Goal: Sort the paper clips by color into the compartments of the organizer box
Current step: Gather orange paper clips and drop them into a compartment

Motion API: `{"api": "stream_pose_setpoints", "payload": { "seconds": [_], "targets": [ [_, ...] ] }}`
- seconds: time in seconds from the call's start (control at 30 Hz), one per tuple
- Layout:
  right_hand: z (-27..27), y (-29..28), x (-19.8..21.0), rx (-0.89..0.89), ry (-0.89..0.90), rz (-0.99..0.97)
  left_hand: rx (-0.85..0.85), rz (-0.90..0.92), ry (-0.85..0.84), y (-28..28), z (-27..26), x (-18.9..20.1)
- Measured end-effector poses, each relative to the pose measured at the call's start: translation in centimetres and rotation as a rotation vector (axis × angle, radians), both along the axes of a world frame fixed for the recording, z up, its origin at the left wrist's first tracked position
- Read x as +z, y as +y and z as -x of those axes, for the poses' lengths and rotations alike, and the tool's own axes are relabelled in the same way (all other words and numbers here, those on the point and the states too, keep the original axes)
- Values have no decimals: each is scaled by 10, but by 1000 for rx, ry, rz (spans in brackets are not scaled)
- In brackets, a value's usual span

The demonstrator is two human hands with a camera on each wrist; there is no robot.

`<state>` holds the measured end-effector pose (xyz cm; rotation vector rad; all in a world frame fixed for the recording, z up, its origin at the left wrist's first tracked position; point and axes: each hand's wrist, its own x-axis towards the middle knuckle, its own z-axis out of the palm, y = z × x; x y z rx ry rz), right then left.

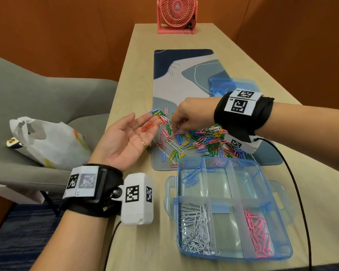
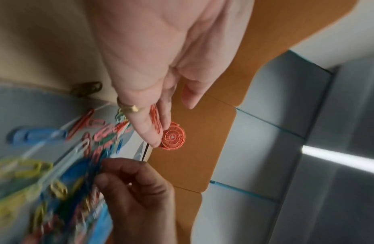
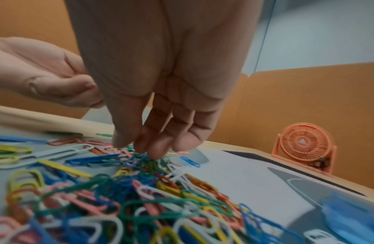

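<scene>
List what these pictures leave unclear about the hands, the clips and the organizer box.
- Right hand: head view shows its back only; right wrist view blurs the fingertips, so a pinched clip cannot be confirmed.
- Red clips on the left hand: overlapping, count unclear.
- Organizer box: far compartments' contents unclear behind translucent walls.

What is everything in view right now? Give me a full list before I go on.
Loose paper clips: many, mixed colours, heaped on the desk mat.
Red clips: a few, on the left palm.
Organizer box: one, clear blue, near edge of the table; white clips near-left compartment, pink clips near-right, blue clips far-left.
Box lid: one, blue, on the mat behind the right wrist.
Desk mat: one, blue-grey.
Fan: one, coral, far end of table.
Plastic bag: one, white, on the grey chair.
Left hand: open, palm up.
Right hand: fingertips in the heap.
</scene>
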<state>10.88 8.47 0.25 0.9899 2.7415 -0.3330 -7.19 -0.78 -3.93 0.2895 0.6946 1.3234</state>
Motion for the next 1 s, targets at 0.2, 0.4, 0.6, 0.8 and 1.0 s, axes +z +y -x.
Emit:
{"api": "stream_pose_setpoints", "payload": {
  "seconds": [0.2,0.4,0.6,0.8,1.0],
  "targets": [
    [22,-5,-10,135,-65,-29,-13,40,126,2,4,-6],
    [27,-5,-10,139,-150,-46,-40,78,185,0,1,-8],
    [25,-11,-10,70,-150,-45,-108,100,307,-3,-4,-11],
    [23,-15,13,-39,189,64,-98,128,285,-2,-7,-10],
    [30,-24,20,0,250,131,-139,97,214,-6,-17,-7]
  ]
}}
